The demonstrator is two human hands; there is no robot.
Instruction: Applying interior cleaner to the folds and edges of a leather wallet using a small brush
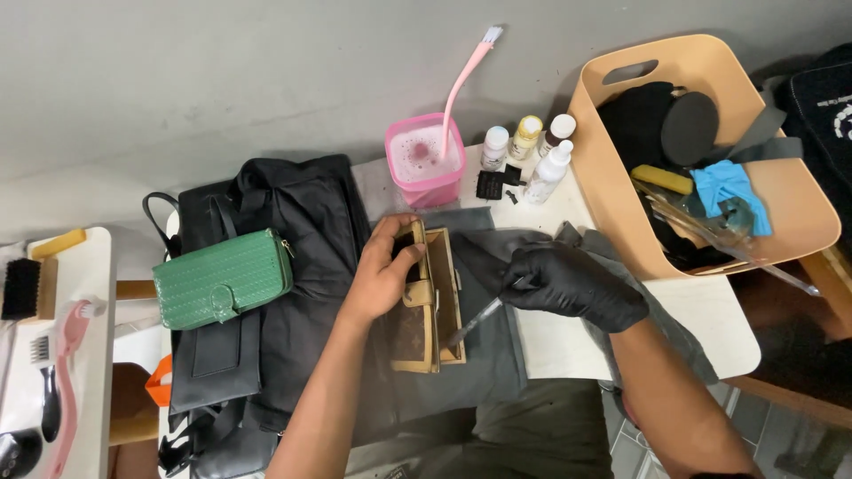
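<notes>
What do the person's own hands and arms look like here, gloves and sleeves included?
The two hands differ. The left hand is bare, with no glove, ring or watch showing. The right hand wears a snug, matte black disposable glove that ends at the wrist. Both forearms are bare up to the frame edge, so no sleeves show. No markings, bands or jewellery are visible on either arm.

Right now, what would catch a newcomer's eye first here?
At centre, the bare left hand holds a tan wallet open while the black-gloved right hand points a thin tool into it. A green purse lies on black bags at left, and a pink tub with a brush stands behind.
</notes>
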